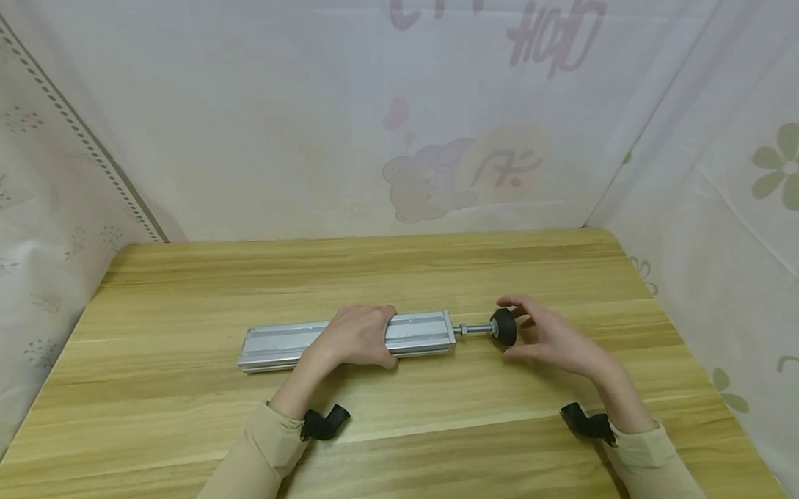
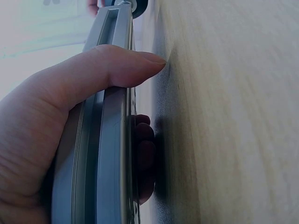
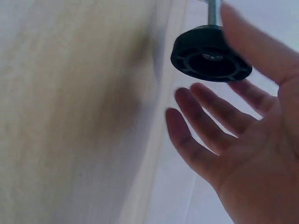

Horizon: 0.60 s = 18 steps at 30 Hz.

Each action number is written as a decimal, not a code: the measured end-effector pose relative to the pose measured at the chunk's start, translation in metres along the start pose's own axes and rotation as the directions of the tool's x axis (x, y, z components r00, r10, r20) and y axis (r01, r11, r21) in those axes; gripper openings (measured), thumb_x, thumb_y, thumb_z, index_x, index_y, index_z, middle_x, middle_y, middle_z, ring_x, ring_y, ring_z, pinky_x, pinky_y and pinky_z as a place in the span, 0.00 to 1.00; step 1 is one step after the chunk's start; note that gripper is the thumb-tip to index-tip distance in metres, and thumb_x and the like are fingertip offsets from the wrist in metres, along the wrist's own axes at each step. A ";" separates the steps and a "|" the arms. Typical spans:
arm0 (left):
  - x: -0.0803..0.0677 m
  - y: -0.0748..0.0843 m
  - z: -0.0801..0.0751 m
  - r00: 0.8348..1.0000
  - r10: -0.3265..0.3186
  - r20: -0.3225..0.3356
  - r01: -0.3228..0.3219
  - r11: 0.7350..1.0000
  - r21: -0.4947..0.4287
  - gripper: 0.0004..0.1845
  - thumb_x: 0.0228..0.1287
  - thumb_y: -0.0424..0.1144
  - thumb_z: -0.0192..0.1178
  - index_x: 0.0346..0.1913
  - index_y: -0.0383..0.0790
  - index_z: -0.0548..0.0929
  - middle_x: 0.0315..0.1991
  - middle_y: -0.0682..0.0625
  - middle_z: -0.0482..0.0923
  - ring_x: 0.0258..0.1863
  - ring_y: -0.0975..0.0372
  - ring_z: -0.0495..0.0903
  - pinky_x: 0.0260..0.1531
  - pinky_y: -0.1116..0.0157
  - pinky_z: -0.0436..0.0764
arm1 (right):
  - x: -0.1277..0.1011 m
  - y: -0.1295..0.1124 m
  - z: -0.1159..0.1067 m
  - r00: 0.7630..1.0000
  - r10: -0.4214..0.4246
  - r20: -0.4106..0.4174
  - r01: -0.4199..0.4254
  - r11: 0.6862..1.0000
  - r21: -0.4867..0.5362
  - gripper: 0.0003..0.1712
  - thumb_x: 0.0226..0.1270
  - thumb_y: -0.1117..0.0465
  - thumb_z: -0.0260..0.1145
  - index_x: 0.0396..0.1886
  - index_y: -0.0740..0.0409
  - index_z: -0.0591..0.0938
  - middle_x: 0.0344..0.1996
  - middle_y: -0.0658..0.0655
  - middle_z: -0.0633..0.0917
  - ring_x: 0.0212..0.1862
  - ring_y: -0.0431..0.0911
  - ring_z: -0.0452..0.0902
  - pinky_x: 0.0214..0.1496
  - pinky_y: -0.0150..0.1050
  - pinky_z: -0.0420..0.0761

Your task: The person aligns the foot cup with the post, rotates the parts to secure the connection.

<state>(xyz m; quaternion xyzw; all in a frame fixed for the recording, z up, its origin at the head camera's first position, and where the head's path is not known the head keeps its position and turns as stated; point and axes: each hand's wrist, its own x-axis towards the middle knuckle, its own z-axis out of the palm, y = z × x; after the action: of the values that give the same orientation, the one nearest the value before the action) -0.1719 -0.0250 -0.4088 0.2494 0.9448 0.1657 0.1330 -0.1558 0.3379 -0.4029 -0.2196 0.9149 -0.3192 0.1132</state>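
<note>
A silver aluminium profile [image 1: 277, 344] lies flat across the middle of the wooden table [image 1: 400, 271]. From its right end a threaded rod [image 1: 473, 328] sticks out, carrying a round black foot [image 1: 504, 326]. My left hand [image 1: 361, 336] grips the profile near its middle. In the left wrist view the thumb [image 2: 117, 67] wraps over the profile [image 2: 100, 154] and the fingers curl under it. My right hand [image 1: 549, 337] is cupped loosely around the black foot [image 3: 210, 55]. Its fingers [image 3: 205, 126] are spread and relaxed, apart from the foot, while the thumb lies beside the foot's edge.
Pale printed curtains hang close around the table at the back, left and right. Black wrist mounts [image 1: 322, 422] [image 1: 587, 423] sit at both sleeve cuffs. Bare wood stretches in front of and behind the profile.
</note>
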 end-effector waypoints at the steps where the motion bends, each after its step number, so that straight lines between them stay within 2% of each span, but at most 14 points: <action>1: 0.000 0.000 0.000 1.000 0.001 -0.001 -0.001 1.000 0.000 0.26 0.38 0.53 0.74 0.42 0.49 0.78 0.33 0.56 0.83 0.31 0.60 0.78 0.33 0.57 0.77 | 0.001 0.000 0.001 1.000 -0.014 -0.017 0.013 1.000 -0.020 0.48 0.55 0.56 0.81 0.74 0.52 0.67 0.65 0.60 0.79 0.60 0.57 0.80 0.60 0.57 0.80; 4: 0.000 0.000 0.000 1.000 0.000 -0.003 0.000 1.000 0.003 0.27 0.38 0.53 0.74 0.42 0.48 0.78 0.34 0.56 0.83 0.31 0.60 0.78 0.33 0.57 0.77 | 0.003 -0.001 0.003 0.996 -0.063 -0.061 0.058 0.995 -0.084 0.47 0.51 0.62 0.83 0.69 0.55 0.69 0.61 0.60 0.80 0.60 0.59 0.79 0.61 0.59 0.80; 9: 0.000 0.000 0.000 1.000 -0.001 -0.001 0.001 1.000 0.004 0.26 0.38 0.53 0.74 0.42 0.49 0.78 0.33 0.56 0.82 0.31 0.60 0.77 0.33 0.57 0.77 | 0.004 -0.004 0.005 0.987 -0.124 -0.099 0.109 0.984 -0.140 0.44 0.46 0.67 0.84 0.63 0.57 0.71 0.56 0.57 0.81 0.59 0.54 0.80 0.60 0.55 0.81; 14: 0.000 -0.001 0.000 1.000 0.002 -0.002 -0.002 1.000 0.007 0.28 0.38 0.54 0.74 0.44 0.48 0.79 0.35 0.56 0.83 0.32 0.60 0.78 0.34 0.57 0.78 | 0.005 -0.004 0.005 0.985 -0.134 -0.108 0.119 0.983 -0.141 0.42 0.45 0.67 0.84 0.60 0.57 0.73 0.54 0.56 0.82 0.58 0.52 0.81 0.60 0.54 0.81; 18: 0.000 -0.001 0.000 1.000 0.005 -0.001 -0.005 1.000 0.011 0.28 0.38 0.54 0.74 0.45 0.48 0.79 0.35 0.56 0.84 0.31 0.60 0.78 0.34 0.57 0.78 | 0.003 -0.002 0.003 0.988 -0.123 -0.094 0.112 0.988 -0.109 0.38 0.51 0.65 0.82 0.62 0.56 0.74 0.56 0.56 0.83 0.58 0.52 0.81 0.60 0.54 0.81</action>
<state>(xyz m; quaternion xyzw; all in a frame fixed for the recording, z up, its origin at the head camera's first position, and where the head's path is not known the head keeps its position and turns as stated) -0.1725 -0.0259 -0.4097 0.2524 0.9452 0.1608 0.1308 -0.1570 0.3329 -0.4041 -0.2625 0.9202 -0.2882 0.0368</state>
